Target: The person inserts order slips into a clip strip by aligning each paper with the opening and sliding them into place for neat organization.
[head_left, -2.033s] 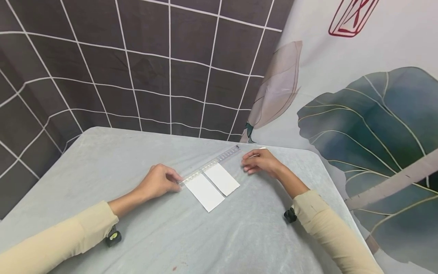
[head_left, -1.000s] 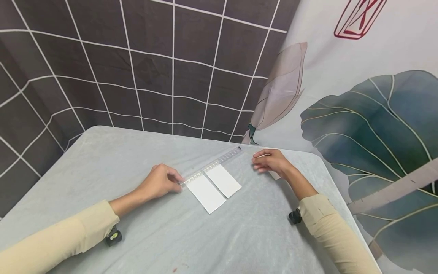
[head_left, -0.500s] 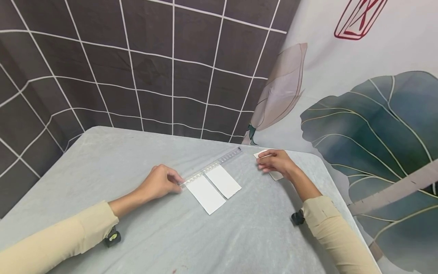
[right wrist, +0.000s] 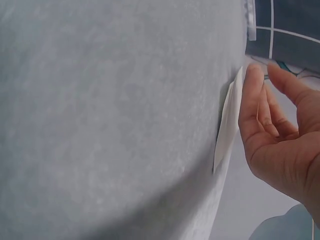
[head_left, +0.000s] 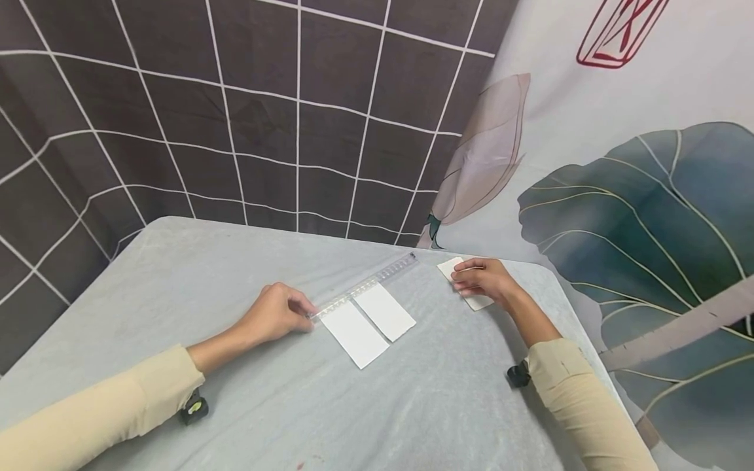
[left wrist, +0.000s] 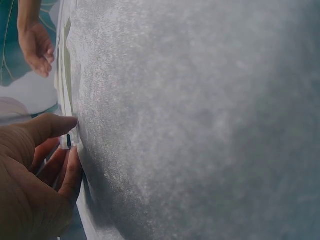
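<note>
My left hand (head_left: 273, 311) pinches the near end of a clear ruler (head_left: 393, 267), which slants away across the table. In the left wrist view, thumb and fingers grip the ruler's end (left wrist: 66, 141). Two white paper pieces, a left one (head_left: 353, 332) and a right one (head_left: 387, 311), lie side by side with their far edges at the ruler, a thin gap between them. Off to the right, my right hand (head_left: 485, 282) hovers over an off-white piece of paper or card (head_left: 448, 266), partly hiding it. The right wrist view shows loosely bent fingers just above this piece (right wrist: 229, 125), pinching nothing.
A light grey cloth covers the table (head_left: 235, 405), whose far edge runs just behind the ruler. Behind it hangs a dark curtain (head_left: 253, 124) with white grid lines. On the right is a pale hanging (head_left: 548, 111) printed with large leaves.
The right hand has moved right, away from the ruler's far end, bringing the off-white piece beneath it into view. The left hand stays on the ruler, and both white pieces lie as before.
</note>
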`<state>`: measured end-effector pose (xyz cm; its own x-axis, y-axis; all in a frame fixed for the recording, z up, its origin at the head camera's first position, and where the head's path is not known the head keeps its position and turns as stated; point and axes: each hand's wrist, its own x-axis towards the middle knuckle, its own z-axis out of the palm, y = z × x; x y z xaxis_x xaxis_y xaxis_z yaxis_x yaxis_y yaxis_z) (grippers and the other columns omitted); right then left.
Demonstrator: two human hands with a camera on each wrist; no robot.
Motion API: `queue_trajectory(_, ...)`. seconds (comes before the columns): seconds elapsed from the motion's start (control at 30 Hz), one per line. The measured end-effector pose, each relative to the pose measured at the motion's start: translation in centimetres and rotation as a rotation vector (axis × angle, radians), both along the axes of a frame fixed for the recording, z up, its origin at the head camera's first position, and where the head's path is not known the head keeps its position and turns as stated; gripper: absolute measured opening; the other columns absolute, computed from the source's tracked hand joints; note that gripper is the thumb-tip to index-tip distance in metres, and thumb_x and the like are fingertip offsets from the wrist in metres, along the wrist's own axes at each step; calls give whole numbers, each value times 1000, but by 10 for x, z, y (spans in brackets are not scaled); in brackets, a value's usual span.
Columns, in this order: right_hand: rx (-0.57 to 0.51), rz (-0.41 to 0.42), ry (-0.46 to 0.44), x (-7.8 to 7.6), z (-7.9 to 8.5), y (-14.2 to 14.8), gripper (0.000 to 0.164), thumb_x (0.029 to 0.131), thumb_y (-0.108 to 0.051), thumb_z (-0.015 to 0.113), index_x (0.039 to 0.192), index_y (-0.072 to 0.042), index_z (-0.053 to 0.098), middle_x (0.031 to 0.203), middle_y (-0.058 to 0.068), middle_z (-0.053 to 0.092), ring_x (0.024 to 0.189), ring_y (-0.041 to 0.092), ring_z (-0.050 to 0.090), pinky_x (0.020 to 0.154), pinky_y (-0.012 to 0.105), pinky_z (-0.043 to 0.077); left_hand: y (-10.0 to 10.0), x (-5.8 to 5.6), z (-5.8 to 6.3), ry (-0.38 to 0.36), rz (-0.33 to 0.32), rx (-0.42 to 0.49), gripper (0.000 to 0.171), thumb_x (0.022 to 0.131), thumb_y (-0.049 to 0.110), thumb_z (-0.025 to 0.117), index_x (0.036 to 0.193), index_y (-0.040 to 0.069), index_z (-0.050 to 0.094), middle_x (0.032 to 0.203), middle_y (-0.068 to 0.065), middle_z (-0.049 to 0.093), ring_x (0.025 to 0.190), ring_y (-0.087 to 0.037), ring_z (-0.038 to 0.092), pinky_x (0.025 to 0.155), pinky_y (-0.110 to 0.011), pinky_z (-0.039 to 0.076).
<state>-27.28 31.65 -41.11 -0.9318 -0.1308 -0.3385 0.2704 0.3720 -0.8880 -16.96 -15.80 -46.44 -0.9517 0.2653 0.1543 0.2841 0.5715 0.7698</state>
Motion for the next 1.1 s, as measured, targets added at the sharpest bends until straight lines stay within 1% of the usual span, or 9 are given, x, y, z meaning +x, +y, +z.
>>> queue_trajectory(0.1, 2, -16, 4, 0, 0, 3, 52, 104, -12, 78, 147, 9, 60, 90, -10, 81, 82, 3, 80, 77, 22, 66, 2, 6, 10, 1, -12, 27, 19, 73, 14, 95, 91, 17, 90, 85, 5, 85, 78, -10, 72, 70, -27, 57)
queue_trajectory(0.2, 5, -27, 14, -1, 0, 5, 50, 103, -12, 79, 145, 8, 61, 89, -10, 81, 81, 3, 79, 76, 21, 66, 3, 8, 14, -3, -16, 35, 18, 73, 11, 94, 91, 15, 90, 85, 2, 85, 78, -12, 72, 69, -28, 56)
queue_trajectory(0.23, 6, -23, 17, -2, 0, 5, 50, 104, -12, 78, 145, 9, 61, 89, -10, 81, 82, 3, 79, 76, 21, 66, 2, 7, 10, 12, -19, 37, 18, 73, 11, 94, 91, 15, 90, 85, 2, 85, 77, -12, 72, 68, -28, 55)
queue_trajectory(0.27, 5, -23, 19, -2, -1, 6, 49, 104, -12, 78, 145, 9, 61, 89, -10, 81, 81, 3, 79, 76, 21, 66, 3, 9, 14, -1, -8, 27, 19, 72, 11, 94, 90, 14, 90, 85, 1, 85, 78, -13, 72, 69, -28, 56)
queue_trajectory(0.37, 1, -24, 19, -4, -2, 9, 47, 104, -11, 77, 143, 9, 61, 89, -10, 81, 81, 3, 79, 75, 21, 66, 1, 7, 10, 4, -9, 25, 20, 72, 15, 95, 91, 16, 90, 85, 2, 85, 79, -13, 73, 69, -28, 57)
queue_trajectory(0.43, -1, -26, 16, -4, -4, 11, 46, 104, -11, 77, 143, 9, 62, 89, -11, 81, 80, 3, 79, 74, 21, 66, -1, 1, -1, 9, -3, 8, 21, 71, 18, 97, 90, 21, 90, 85, 7, 85, 78, -10, 73, 69, -26, 57)
queue_trajectory(0.57, 6, -37, 17, -5, -7, 12, 45, 103, -9, 77, 142, 9, 62, 88, -12, 81, 79, 2, 79, 72, 21, 65, -2, -3, -9, -7, 16, -22, 22, 70, 21, 99, 89, 26, 90, 85, 12, 84, 79, -6, 74, 70, -24, 58)
queue_trajectory(0.87, 45, -61, 39, -3, -7, 18, 47, 102, -11, 78, 142, 10, 63, 88, -12, 81, 78, 1, 77, 69, 21, 64, 2, 10, 10, -13, 5, 36, 20, 71, 14, 96, 90, 15, 90, 85, 2, 85, 76, -13, 73, 67, -28, 57)
queue_trajectory(1.1, 105, -67, 44, -3, -7, 24, 47, 103, -15, 80, 141, 8, 65, 86, -13, 79, 76, 0, 74, 66, 21, 63, 1, 3, -1, 7, 12, 7, 20, 70, 17, 98, 89, 20, 90, 84, 7, 84, 76, -9, 73, 67, -25, 57)
